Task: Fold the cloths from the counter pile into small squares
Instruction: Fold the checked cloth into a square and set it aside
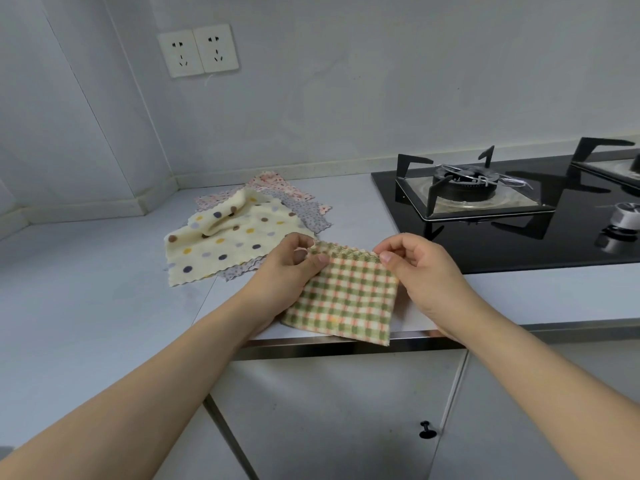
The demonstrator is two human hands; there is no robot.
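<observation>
Above counter edge | both hands' grip pinches checked cloth (343,299) top corners | hanging, scalloped edge up

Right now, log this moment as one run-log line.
left hand pinches checked cloth top corner | right hand pinches other top corner | cloth over counter edge | polka-dot cloth tops pile

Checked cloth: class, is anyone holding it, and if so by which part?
Yes. The checked cloth is pinched at its two upper corners, the left hand on one, the right hand on the other.
</observation>
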